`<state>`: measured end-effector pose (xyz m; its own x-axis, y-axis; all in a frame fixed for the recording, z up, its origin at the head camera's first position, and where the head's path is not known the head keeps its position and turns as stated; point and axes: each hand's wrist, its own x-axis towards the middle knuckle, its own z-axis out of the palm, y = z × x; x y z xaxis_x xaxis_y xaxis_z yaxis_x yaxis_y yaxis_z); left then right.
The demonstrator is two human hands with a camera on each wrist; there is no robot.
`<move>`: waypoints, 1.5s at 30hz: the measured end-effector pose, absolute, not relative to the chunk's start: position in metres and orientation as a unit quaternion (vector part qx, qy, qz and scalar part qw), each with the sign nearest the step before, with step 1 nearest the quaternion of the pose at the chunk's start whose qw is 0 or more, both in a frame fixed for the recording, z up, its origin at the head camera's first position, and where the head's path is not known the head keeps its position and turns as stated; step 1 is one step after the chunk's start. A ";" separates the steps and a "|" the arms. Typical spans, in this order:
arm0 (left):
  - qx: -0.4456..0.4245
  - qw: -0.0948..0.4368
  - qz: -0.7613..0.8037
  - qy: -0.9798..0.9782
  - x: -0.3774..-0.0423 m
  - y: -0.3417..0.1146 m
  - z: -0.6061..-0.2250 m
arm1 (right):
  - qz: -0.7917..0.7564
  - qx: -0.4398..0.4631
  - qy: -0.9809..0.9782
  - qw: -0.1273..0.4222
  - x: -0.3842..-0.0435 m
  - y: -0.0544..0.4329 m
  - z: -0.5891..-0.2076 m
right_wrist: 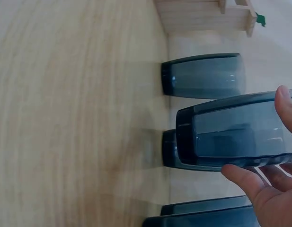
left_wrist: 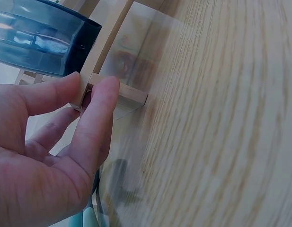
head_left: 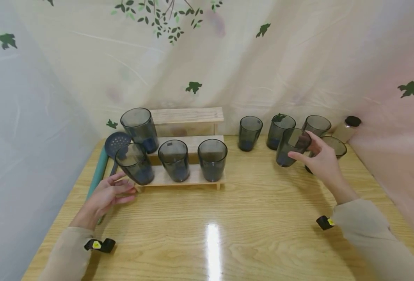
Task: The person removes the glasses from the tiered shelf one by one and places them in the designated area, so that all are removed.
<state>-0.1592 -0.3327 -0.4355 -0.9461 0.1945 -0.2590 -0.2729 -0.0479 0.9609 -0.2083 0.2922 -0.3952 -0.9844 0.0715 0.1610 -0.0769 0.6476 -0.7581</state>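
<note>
My right hand (head_left: 320, 162) holds a dark tinted drinking glass (head_left: 286, 154) by its upper part, with the glass slightly tilted and raised off the table. In the right wrist view, thumb and fingers lie on opposite sides of this glass (right_wrist: 235, 135). At the left, my left hand (head_left: 110, 193) pinches the front corner of a stepped wooden rack (head_left: 187, 115) between thumb and fingers, as the left wrist view shows. Three matching glasses, including the middle glass (head_left: 174, 164), stand along the rack's lowest step. Another glass (head_left: 140, 130) stands higher at the rack's left end.
Several more tinted glasses stand at the back right, among them one glass (head_left: 249, 134) nearest the rack. A black-lidded jar (head_left: 349, 128) is in the far right corner. Left of the rack lie a dark slotted skimmer (head_left: 117, 143) and a teal-handled utensil (head_left: 98, 171). Cloth hangs behind.
</note>
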 end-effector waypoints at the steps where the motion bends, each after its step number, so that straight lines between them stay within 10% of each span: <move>1: -0.030 0.161 0.723 0.671 -0.159 -0.333 -0.436 | 0.420 0.003 -0.903 0.086 -0.208 0.292 -0.398; 45: -0.027 0.160 0.721 0.674 -0.159 -0.334 -0.436 | 0.481 0.038 -0.875 0.045 -0.206 0.286 -0.422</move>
